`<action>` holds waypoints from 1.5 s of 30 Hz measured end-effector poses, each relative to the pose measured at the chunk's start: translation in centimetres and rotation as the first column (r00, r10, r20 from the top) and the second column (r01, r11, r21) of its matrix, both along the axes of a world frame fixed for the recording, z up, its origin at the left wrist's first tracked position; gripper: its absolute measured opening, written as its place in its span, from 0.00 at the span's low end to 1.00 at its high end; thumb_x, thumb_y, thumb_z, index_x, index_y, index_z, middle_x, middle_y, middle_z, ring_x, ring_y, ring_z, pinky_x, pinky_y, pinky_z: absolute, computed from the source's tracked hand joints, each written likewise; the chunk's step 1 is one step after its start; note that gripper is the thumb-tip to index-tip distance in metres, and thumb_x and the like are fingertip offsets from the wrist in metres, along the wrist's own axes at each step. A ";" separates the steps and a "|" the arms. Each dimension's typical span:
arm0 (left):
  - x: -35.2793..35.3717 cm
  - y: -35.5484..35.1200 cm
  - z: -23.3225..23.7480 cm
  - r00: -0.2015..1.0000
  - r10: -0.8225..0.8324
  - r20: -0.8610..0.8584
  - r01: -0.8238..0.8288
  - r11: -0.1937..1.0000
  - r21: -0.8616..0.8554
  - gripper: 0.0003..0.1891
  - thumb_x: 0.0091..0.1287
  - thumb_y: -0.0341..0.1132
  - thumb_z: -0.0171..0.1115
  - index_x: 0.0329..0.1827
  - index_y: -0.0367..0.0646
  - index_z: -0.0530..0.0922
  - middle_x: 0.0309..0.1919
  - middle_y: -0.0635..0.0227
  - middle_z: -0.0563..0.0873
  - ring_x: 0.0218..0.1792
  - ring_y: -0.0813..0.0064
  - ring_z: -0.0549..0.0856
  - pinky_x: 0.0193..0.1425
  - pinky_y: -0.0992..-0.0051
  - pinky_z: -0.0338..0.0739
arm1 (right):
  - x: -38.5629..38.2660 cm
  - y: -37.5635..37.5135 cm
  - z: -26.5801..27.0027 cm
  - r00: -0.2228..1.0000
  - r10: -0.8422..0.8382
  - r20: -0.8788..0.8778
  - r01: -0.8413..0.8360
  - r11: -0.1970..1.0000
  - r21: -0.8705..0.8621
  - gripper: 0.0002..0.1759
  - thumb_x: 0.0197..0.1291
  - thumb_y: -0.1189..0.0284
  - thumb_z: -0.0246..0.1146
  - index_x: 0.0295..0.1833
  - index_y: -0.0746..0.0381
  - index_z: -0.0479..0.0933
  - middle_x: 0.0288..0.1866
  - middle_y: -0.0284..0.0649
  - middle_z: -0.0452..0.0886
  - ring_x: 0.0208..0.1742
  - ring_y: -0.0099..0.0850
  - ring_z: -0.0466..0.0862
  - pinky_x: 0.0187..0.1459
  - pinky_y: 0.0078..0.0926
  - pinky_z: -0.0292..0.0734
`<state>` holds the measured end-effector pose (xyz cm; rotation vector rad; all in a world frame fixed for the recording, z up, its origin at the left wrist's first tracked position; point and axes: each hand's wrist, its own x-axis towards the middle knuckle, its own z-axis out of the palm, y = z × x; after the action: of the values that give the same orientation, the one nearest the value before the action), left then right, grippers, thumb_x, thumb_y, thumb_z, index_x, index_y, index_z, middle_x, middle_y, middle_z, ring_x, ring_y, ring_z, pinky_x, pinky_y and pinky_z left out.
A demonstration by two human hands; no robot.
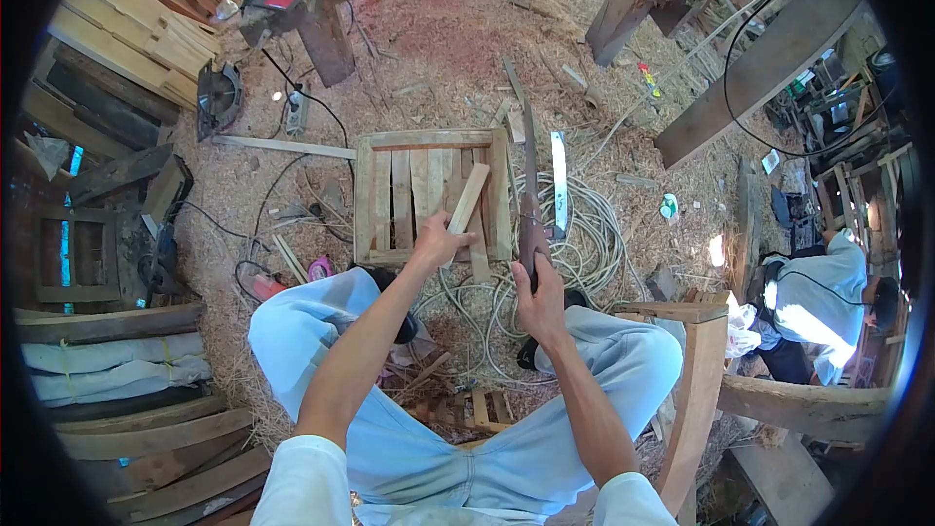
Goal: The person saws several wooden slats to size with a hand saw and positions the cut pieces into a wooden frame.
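Head view. Nearest the camera, pale sleeves (307,482) enter at the bottom edge, above light-blue trousers (409,419). At centre, the left hand (438,241) pinches the lower part of a short wooden strip (471,195) between thumb and fingers, its free end slanting toward the upper right. The strip lies over a slatted wooden frame (365,197) on the shavings-covered floor (419,68); a second strip (479,261) projects beyond the frame's near edge. Right of centre, the right hand (542,300) is wrapped around the near end of a long dark tool (531,166), which points toward the top; its edge cannot be made out. Beside it lies coiled cable (614,234). For good control, the strip is best braced against the frame's solid rim, with the pinching fingers well clear of the tool's path and the coils away from the right wrist.
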<state>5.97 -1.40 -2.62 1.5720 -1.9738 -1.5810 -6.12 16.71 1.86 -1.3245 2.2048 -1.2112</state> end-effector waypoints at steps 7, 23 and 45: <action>0.9 0.3 -0.8 0.978 0.186 0.091 -0.165 0.966 -0.199 0.19 0.63 0.40 0.65 0.49 0.33 0.79 0.36 0.54 0.87 0.37 0.64 0.87 0.44 0.65 0.79 | -0.4 -0.1 -0.3 1.000 -0.005 -0.005 0.005 0.999 -0.037 0.18 0.71 0.61 0.57 0.41 0.69 0.71 0.29 0.51 0.73 0.30 0.47 0.72 0.36 0.39 0.68; 0.2 1.0 1.5 0.963 -0.233 0.136 0.270 0.853 -0.447 0.11 0.61 0.31 0.64 0.45 0.39 0.79 0.47 0.55 0.81 0.50 0.56 0.80 0.56 0.60 0.73 | -0.4 -0.6 0.8 0.962 -0.034 0.272 0.021 0.999 0.050 0.23 0.72 0.60 0.57 0.49 0.74 0.72 0.36 0.55 0.77 0.37 0.45 0.75 0.43 0.39 0.70; -5.7 0.9 10.0 0.852 -0.479 -0.211 0.351 0.822 -0.448 0.16 0.63 0.35 0.67 0.51 0.39 0.76 0.37 0.59 0.86 0.40 0.64 0.86 0.46 0.67 0.78 | -3.5 0.7 3.5 0.800 -0.205 0.564 0.388 0.894 -0.226 0.15 0.73 0.61 0.56 0.39 0.63 0.73 0.26 0.28 0.68 0.27 0.17 0.65 0.30 0.19 0.62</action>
<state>0.28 -0.52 7.36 0.7071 -2.3594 -1.3263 -9.58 17.44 5.35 -0.6085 1.8909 -1.8720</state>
